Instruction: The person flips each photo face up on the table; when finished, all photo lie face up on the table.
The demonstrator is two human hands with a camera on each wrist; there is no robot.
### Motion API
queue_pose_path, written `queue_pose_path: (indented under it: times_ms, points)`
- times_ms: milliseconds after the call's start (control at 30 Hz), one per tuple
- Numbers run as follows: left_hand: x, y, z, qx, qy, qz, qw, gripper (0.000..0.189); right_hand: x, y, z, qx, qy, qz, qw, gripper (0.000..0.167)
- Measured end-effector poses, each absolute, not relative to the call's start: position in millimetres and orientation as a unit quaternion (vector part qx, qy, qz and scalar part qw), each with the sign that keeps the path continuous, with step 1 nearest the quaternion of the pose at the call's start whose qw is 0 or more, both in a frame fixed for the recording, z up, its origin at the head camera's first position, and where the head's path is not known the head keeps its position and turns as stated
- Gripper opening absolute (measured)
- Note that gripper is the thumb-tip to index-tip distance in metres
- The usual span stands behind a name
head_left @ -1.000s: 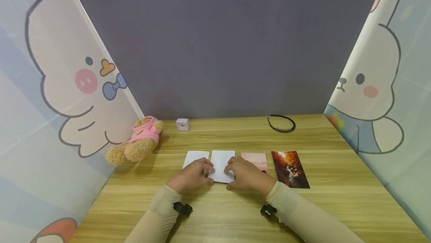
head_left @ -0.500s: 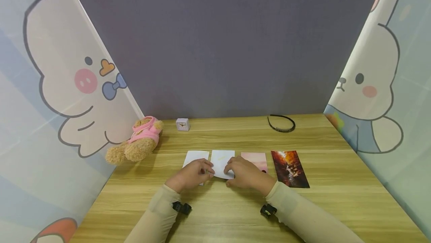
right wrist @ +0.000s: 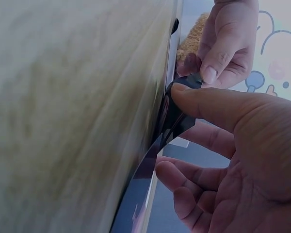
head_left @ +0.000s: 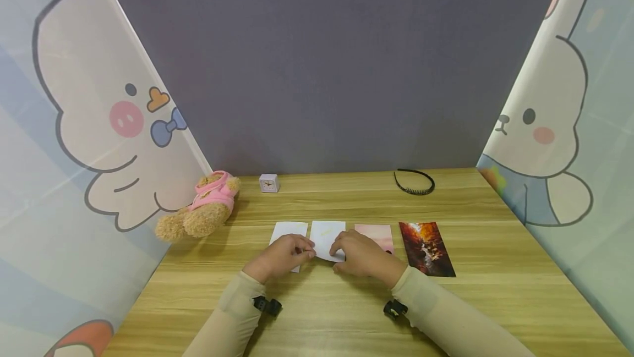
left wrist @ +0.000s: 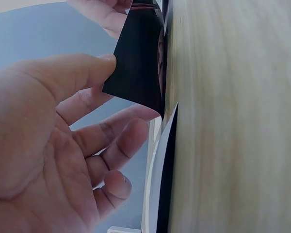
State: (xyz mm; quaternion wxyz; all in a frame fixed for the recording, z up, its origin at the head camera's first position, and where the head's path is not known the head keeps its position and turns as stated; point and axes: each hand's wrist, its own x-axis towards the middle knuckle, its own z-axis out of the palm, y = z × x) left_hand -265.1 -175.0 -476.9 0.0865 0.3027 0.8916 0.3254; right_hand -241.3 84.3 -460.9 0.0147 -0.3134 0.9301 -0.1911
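Note:
A white-backed card [head_left: 328,232] lies in the middle of the row, its near edge raised off the table. My left hand [head_left: 281,258] pinches its near left corner between thumb and fingers. At the near right corner my right hand [head_left: 365,257] pinches the same card. The card's dark glossy underside [left wrist: 138,60] shows in the left wrist view, bent upward. In the right wrist view, my right thumb [right wrist: 203,104] presses on that dark side. Another white card [head_left: 288,229] lies partly hidden by my left hand. A pink card [head_left: 375,232] is partly behind my right hand.
Right of the pink card lies a photo of an autumn scene [head_left: 427,248]. Farther back are a small white clock [head_left: 269,183] and a black headband [head_left: 417,190]. A teddy bear in pink [head_left: 210,203] lies by the left wall panel. A grey panel [head_left: 317,71] closes off the back.
The middle card's near edge has risen off the table. My left thumb and fingers have come together at its corner. The other things stay in place.

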Motion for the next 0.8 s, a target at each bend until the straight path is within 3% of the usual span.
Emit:
queue_pose_path:
  times_ms: [367,800]
  points:
    - [-265.2,-174.6,-475.4,0.311,0.887,0.334,0.072,0.022,-244.4,85.9,-460.8,-0.311,0.930,-0.196,0.004,0.019]
    - [-263.4,-172.2,-472.5,0.312,0.876,0.368,0.018,0.023,-250.9,90.3,-456.0,-0.294,0.932,-0.213,0.011,0.016]
